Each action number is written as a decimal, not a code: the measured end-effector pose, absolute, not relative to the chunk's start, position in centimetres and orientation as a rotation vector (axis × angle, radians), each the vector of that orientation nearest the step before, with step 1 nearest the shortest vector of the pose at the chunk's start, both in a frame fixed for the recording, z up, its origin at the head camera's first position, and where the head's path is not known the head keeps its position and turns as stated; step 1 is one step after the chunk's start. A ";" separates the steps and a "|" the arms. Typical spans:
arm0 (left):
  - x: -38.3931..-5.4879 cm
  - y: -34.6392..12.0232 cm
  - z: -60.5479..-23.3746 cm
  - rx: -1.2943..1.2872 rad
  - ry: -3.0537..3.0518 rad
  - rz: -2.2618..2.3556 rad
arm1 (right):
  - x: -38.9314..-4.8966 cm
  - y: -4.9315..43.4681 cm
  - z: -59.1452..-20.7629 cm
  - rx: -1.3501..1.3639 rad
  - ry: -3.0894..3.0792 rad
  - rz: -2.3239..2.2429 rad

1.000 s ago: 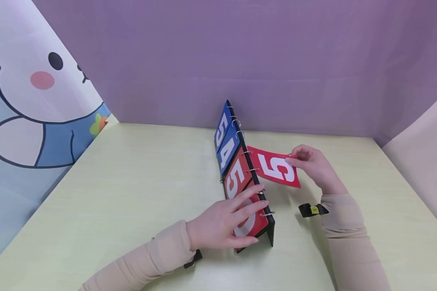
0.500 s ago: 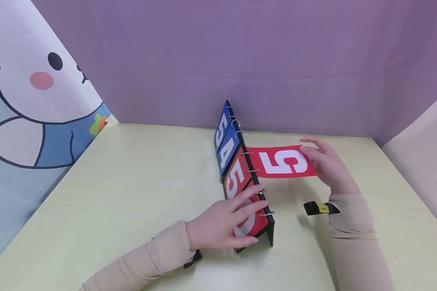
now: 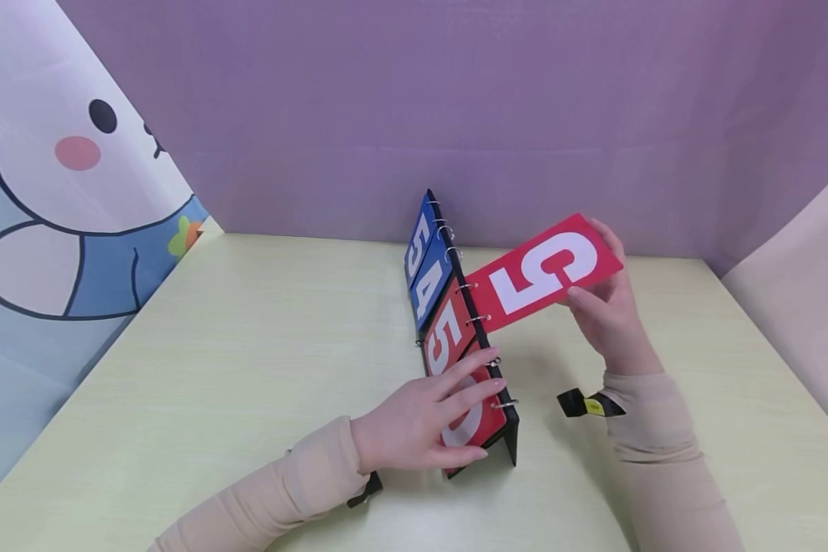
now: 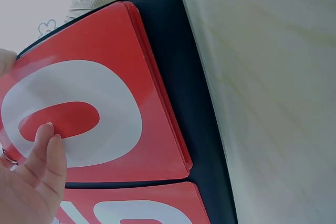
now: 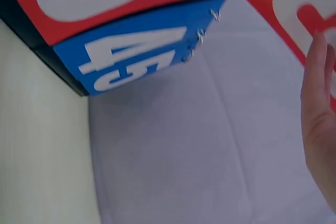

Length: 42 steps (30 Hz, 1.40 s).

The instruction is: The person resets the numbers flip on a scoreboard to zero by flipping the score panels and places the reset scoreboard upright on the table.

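A tabletop flip scoreboard [image 3: 465, 307] stands like a tent, its blue cards [image 3: 428, 287] toward the far end and red ones nearer. My left hand [image 3: 414, 429] lies over the near red 0 card [image 4: 118, 51], fingers spread and reaching the top edge by the rings. Two of its fingertips touch the 0 in the left wrist view. On the other side, my right hand [image 3: 610, 314] holds a red number 5 card [image 3: 531, 272] between thumb and fingers. That card is raised, tilted upward, and still on its metal rings [image 3: 479, 318]. Its back faces the right wrist view, with straight fingers [image 5: 315, 77] against it.
The scoreboard stands on a pale wooden table [image 3: 283, 330]. A purple cloth backdrop [image 3: 455, 115] hangs behind it, and a cartoon rabbit sheet [image 3: 62, 192] covers the left side. A black band [image 3: 586, 404] sits on the right wrist.
My right hand first slid outward along the red 5 card as it levelled, then raised its free end up and away. The left hand has stayed in place.
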<state>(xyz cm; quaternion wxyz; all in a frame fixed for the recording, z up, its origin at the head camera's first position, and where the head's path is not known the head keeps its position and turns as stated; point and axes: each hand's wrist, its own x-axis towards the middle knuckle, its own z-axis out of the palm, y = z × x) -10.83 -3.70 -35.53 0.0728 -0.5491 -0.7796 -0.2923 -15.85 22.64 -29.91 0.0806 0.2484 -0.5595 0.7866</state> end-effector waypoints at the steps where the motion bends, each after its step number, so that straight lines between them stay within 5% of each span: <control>1: -10.8 -3.7 -35.5 -1.650 -2.337 -0.876 | -15.7 22.3 -29.9 0.714 -1.692 2.335; 19: -10.9 -3.7 -35.4 -1.666 -2.317 -0.875 | -15.3 18.1 -31.4 0.473 -2.305 1.861; 42: -10.9 -3.7 -35.6 -1.631 -2.263 -0.754 | -16.6 15.8 -31.5 0.964 -2.181 1.201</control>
